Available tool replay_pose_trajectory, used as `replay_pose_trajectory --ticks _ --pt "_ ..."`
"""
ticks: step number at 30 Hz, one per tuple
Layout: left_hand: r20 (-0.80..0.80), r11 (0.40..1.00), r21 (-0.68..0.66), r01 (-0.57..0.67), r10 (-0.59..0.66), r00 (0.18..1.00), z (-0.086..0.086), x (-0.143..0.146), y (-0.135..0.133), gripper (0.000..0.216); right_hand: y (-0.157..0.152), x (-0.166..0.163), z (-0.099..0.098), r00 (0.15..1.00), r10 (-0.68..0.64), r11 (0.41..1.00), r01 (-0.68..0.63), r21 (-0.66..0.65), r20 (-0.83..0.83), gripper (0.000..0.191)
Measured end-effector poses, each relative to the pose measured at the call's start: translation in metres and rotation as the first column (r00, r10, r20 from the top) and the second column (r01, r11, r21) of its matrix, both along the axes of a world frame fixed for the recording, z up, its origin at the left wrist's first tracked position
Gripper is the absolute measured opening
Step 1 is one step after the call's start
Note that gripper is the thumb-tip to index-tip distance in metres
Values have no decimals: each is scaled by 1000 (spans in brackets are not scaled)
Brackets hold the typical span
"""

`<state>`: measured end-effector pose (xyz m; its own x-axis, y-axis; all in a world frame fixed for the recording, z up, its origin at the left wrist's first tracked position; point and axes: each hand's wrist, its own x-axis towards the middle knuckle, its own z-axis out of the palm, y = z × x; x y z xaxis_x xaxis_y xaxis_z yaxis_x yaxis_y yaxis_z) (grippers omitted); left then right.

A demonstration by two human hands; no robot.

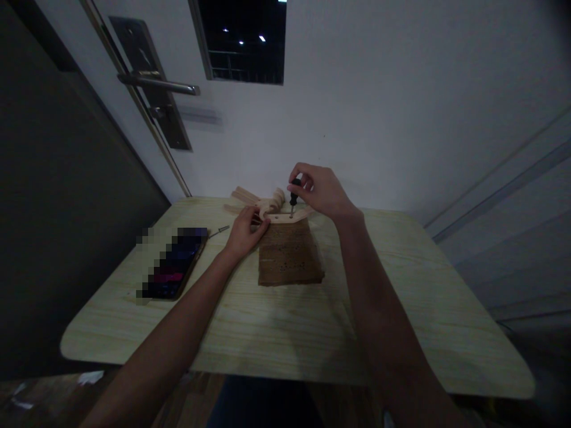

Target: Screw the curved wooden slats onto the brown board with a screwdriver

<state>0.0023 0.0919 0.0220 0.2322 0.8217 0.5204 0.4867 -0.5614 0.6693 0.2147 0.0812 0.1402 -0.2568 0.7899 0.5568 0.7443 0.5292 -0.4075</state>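
My right hand (314,185) pinches the black handle of a small screwdriver (293,195). The tool stands nearly upright, its tip down on a pale wooden piece (283,219) with dark holes or screw heads along it. With its thumb at the near edge, my left hand (245,230) grips the left end of that piece; some of its fingers are hidden behind the wood. Curled and straight pale wooden strips (270,205) stick out behind. Toward me from the wooden piece lies a brown, worn rectangular block or board (289,255) with dark marks on it.
A phone (178,264) with a lit screen lies left on the wood-grain table (401,297). Beside it is a thin metal tool or screw (219,231). Behind the table's far edge rises a white door (379,107) with a lever handle (160,84) and a dark window.
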Motion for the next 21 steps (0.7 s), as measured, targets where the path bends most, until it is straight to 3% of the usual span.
replay_pose_trajectory --ticks 4,10,14,21 --pt "-4 1000 8 -4 4 1000 0 0 0 29 1 1 -1 998 -58 998 57 -16 -38 20" --pt "12 1000 12 -6 6 1000 -3 -1 2 28 3 1 -2 995 95 995 -95 -11 -28 9" --pt "7 1000 6 -8 8 1000 -3 -1 2 29 7 0 -5 998 53 998 -53 -27 -25 24" --pt "18 1000 -2 -1 1 1000 -2 -1 1 28 7 7 -7 994 100 993 -102 -52 -42 24"
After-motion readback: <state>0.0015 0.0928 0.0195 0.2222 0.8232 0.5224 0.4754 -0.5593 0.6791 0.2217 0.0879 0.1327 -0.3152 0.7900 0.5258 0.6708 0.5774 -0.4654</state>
